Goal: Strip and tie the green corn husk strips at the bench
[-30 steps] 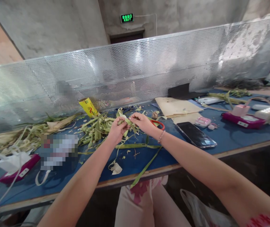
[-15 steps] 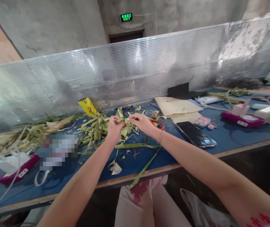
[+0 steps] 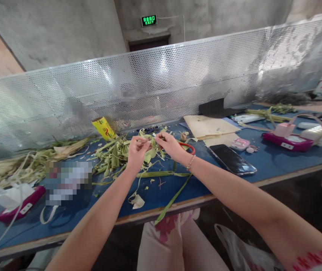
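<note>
My left hand is closed in a pinch over the blue table. My right hand pinches just beside it, fingertips a small gap away. Between them is a pale green leaf strip, with my left fingers closed at its edge. What my right fingertips hold is too small to make out. A pile of green leaf strips lies left of and under my hands. Partly behind my right hand shows a red-orange looped handle. Long green leaf strips lie in front.
A yellow tube leans at the back. On the right are brown paper sheets, a phone, a pink case and a purple power strip. Another purple strip with cables sits left. A perforated metal screen runs behind.
My fingers have shifted slightly around the leaf strip, and the hands sit a little farther apart. The whole view has moved slightly. Things on the table lie as before.
</note>
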Motion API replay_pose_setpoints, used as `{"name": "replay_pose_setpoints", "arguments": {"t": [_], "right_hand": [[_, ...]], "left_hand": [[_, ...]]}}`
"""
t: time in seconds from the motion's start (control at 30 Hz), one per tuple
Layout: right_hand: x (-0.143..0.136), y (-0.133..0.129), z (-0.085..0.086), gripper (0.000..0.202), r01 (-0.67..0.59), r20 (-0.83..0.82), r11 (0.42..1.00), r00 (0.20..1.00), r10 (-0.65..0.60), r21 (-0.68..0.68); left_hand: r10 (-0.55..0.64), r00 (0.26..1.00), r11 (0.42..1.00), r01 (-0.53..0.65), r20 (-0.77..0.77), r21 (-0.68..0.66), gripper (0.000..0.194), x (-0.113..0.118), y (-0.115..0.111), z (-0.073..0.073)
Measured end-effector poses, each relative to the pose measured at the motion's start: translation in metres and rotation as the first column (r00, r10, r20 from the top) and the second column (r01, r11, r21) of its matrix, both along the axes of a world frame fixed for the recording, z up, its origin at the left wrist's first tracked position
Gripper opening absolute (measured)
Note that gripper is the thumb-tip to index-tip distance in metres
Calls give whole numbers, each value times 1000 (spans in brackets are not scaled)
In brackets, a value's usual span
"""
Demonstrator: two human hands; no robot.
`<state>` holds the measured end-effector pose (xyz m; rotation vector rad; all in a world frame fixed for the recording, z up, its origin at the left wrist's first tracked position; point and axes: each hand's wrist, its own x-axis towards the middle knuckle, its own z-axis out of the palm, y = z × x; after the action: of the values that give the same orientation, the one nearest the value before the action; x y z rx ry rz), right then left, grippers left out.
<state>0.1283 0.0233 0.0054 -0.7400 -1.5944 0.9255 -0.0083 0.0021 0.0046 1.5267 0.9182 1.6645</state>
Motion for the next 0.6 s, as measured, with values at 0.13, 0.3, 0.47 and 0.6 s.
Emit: {"name": "replay_pose_setpoints", "arguments": {"t": [0.13, 0.3, 0.47, 0.6], "right_hand": [[-1, -3, 1, 12, -25, -10, 1000, 1000, 25, -1], [-1, -7, 2, 11, -31, 41, 1000, 999, 31, 4], [-3, 0, -1, 6, 67, -2, 994, 998, -67, 84], [-5, 6, -9, 16, 204, -30, 977, 979, -202, 62]], "left_hand": [[101, 988, 995, -102, -121, -7, 22, -1, 4, -4], [134, 984, 988, -142, -121, -60, 19, -3, 10, -10], [40, 999, 990, -35, 30, -138, 17, 2, 7, -8], [38, 988, 983, -10, 152, -183, 19, 9, 1, -4]]}}
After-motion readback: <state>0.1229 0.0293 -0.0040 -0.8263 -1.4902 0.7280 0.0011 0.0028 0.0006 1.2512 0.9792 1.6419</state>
